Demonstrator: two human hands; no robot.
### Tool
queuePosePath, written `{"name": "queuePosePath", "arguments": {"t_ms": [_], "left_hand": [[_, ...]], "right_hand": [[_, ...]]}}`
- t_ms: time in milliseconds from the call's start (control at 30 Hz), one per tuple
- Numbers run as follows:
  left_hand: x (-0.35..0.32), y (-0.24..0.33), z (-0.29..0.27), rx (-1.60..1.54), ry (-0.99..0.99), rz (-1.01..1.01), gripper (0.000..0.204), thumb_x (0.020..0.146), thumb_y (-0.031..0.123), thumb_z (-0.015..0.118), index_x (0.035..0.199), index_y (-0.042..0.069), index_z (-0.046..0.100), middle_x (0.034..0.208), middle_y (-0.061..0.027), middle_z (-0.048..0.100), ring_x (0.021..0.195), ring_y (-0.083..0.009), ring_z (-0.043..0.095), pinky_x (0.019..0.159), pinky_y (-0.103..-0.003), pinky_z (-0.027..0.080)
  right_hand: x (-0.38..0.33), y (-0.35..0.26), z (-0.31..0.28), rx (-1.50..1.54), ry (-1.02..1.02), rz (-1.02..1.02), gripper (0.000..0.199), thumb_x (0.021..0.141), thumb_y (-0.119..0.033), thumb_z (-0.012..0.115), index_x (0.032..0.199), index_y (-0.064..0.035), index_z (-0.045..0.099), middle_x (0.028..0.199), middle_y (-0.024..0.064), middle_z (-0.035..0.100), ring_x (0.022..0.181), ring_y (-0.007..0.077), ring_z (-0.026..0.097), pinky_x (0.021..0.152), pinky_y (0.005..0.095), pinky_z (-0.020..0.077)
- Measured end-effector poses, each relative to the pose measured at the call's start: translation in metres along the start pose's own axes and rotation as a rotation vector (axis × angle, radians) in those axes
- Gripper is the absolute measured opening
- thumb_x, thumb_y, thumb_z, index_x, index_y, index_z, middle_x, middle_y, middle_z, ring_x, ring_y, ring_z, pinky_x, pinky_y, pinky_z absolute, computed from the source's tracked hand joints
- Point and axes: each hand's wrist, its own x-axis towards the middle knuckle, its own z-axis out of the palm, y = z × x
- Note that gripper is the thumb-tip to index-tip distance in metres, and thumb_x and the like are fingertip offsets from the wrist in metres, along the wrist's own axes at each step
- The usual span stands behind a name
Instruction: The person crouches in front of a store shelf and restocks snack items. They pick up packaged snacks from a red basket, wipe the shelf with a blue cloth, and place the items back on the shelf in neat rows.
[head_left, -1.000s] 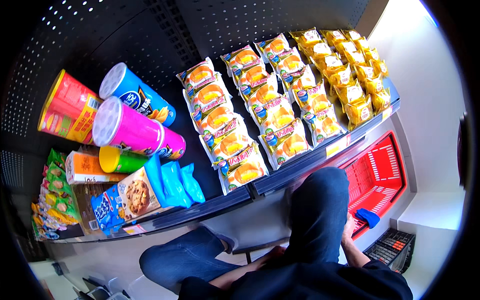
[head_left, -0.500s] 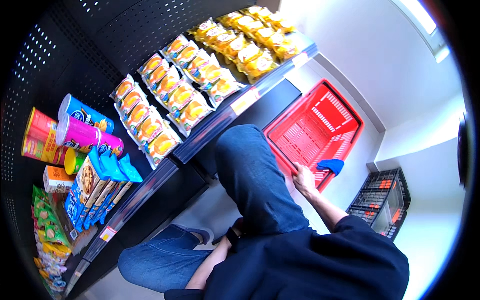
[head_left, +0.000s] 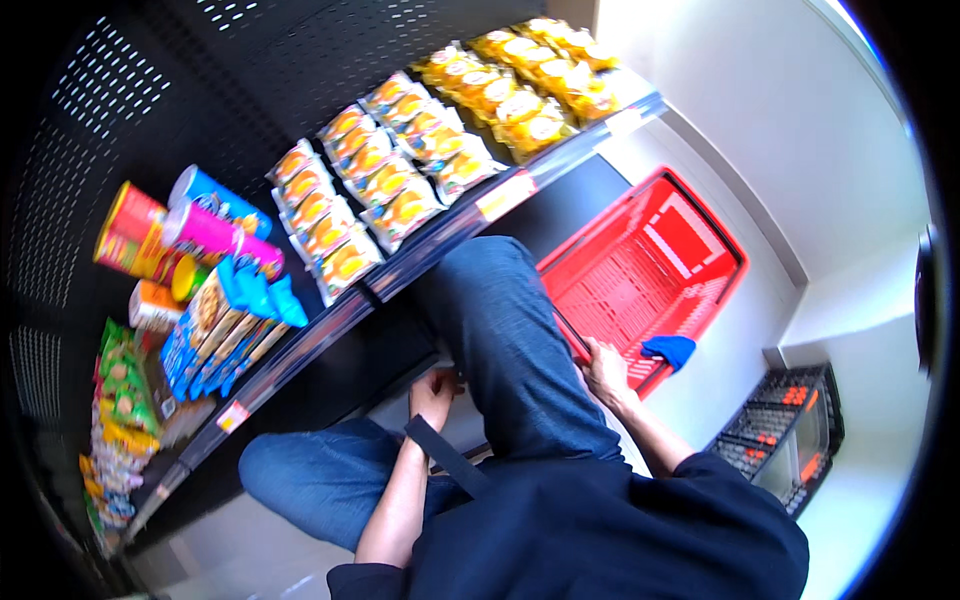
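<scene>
- Nearest the camera: a dark long-sleeved top and a bent knee in blue denim jeans [head_left: 500, 340], with a dark strap [head_left: 447, 455] running across the lap; posture reads as a crouch or kneel, low enough to reach floor level.
- Left hand [head_left: 435, 388] lowered between the knees toward the pale floor under the shelf edge, fingers curled downward; holding anything or merely resting there — cannot tell, palm hidden.
- Right hand [head_left: 605, 368] set against the near rim of the red plastic shopping basket [head_left: 700, 240], fingers closed loosely around or beside the rim and the dark handle [head_left: 567, 335]; probably gripping to steady or shift the basket, though the exact hold is partly masked by the knee.
- Small blue object [head_left: 670, 350], cloth-like, lying at the basket's near corner just beside that hand; not held.
- Basket itself flat on the floor to the right of the knee, inside looking bare, mesh walls showing.
- Black crate with orange parts [head_left: 790, 430] standing further right, well apart from the hand.
- Black metal shelf edge [head_left: 400, 275] with price tags crossing just beyond the knee.
- Blue biscuit packs [head_left: 225, 325] upright at the left, faces outward for display.
- Orange-and-yellow snack packets [head_left: 390, 190] in overlapping rows, tilted back.
- Tall cylindrical tubes in red, pink and blue [head_left: 185, 230] lying on their sides behind the biscuits.
- Green and yellow sachets [head_left: 120, 400] crowded at the far left end.
</scene>
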Motion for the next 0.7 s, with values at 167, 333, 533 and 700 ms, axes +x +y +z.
{"name": "queuePosePath", "arguments": {"t_ms": [167,333,533,700], "left_hand": [[-0.017,0.107,-0.056,-0.063,0.231,0.222,0.020,0.103,0.015,0.060,0.112,-0.001,0.068,0.095,-0.0075,0.072,0.079,-0.0110,0.068,0.074,-0.025,0.055],[-0.011,0.152,-0.095,0.058,0.436,0.387,0.021,0.102,0.015,0.062,0.117,0.002,0.065,0.097,-0.0035,0.071,0.079,-0.0081,0.066,0.069,-0.023,0.053],[0.009,0.156,-0.116,0.112,0.550,0.421,0.039,0.100,0.016,0.065,0.134,0.003,0.054,0.085,-0.0046,0.064,0.073,-0.0080,0.062,0.065,-0.024,0.053],[0.029,0.145,-0.113,0.066,0.517,0.427,0.048,0.097,0.018,0.068,0.138,0.001,0.051,0.123,-0.0171,0.063,0.076,-0.0098,0.064,0.063,-0.024,0.057]], "right_hand": [[0.013,-0.024,-0.039,-0.060,-0.056,-0.036,0.056,0.087,-0.037,0.076,0.130,-0.0052,0.060,0.113,0.0221,0.069,0.105,0.0394,0.065,0.090,0.0507,0.0534],[0.055,-0.117,-0.146,0.636,0.284,-0.155,0.031,0.098,-0.012,0.066,0.128,-0.0031,0.062,0.107,0.0121,0.071,0.098,0.0204,0.069,0.084,0.0317,0.0556],[0.046,-0.292,-0.190,0.734,0.116,-0.582,0.027,0.099,-0.008,0.062,0.126,-0.0046,0.063,0.107,0.0101,0.070,0.097,0.0152,0.069,0.072,0.0273,0.0533],[0.082,-0.344,-0.121,0.520,0.022,-0.730,0.043,0.094,-0.011,0.069,0.134,-0.0030,0.054,0.112,0.0186,0.067,0.078,0.0229,0.067,0.068,0.0347,0.0545]]}}
